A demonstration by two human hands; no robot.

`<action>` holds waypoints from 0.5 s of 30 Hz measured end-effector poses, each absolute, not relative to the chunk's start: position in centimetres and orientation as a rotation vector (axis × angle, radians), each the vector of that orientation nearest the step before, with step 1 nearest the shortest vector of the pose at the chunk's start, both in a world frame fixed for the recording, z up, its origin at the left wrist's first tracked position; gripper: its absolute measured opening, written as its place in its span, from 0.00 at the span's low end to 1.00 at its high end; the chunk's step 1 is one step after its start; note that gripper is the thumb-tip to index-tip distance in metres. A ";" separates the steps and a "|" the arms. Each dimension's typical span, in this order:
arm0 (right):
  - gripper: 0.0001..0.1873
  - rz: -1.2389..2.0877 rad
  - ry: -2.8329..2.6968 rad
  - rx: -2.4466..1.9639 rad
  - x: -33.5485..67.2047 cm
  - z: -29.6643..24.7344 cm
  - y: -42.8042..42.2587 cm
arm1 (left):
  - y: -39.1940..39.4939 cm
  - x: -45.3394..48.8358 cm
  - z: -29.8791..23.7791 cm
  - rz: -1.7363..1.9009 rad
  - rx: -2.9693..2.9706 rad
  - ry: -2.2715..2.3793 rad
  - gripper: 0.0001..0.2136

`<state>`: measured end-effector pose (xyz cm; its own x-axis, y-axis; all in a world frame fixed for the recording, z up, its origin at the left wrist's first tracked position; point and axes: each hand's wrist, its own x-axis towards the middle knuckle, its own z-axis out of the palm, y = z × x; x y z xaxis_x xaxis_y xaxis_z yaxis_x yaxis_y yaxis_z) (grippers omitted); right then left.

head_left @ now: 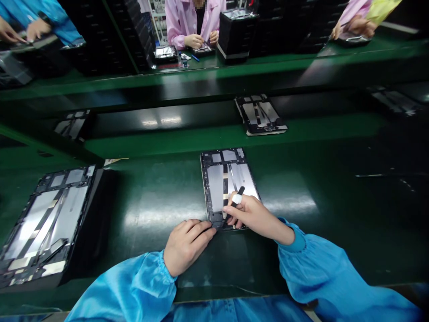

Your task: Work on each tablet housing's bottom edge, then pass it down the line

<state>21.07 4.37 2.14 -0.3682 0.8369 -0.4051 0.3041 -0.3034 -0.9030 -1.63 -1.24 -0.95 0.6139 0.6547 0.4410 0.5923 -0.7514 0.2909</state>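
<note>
An opened tablet [214, 179] with its inner metal plates and dark ribbon cable showing lies flat on the green bench in front of me. My left hand [189, 243] is beside its lower left corner, fingers stretched out and fingertips touching that corner. In my right hand [248, 212], thumb and fingers close around a slim black pen-like tool [240, 191]. Its lower end points down at the tablet's bottom edge, where my fingers partly hide it. A white band [237, 198] shows at a finger beside the tool.
A stack topped by another opened tablet [47, 219] stands at left. More opened tablets [261, 114] lie on the dark strip [161, 123] behind. Across the raised green ledge [187, 80], people in pink and blue sleeves handle devices among tall black tray stacks [237, 38].
</note>
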 end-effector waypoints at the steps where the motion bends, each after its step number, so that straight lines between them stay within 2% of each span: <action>1: 0.09 1.711 -1.523 -1.444 21.0 2.1 4.3 | -1.3 -1.6 -1.0 0.812 2.718 1.059 0.09; 15: 0.09 1.667 -1.549 -1.427 21.0 1.8 4.1 | -1.3 -1.7 -1.0 0.803 2.713 1.066 0.09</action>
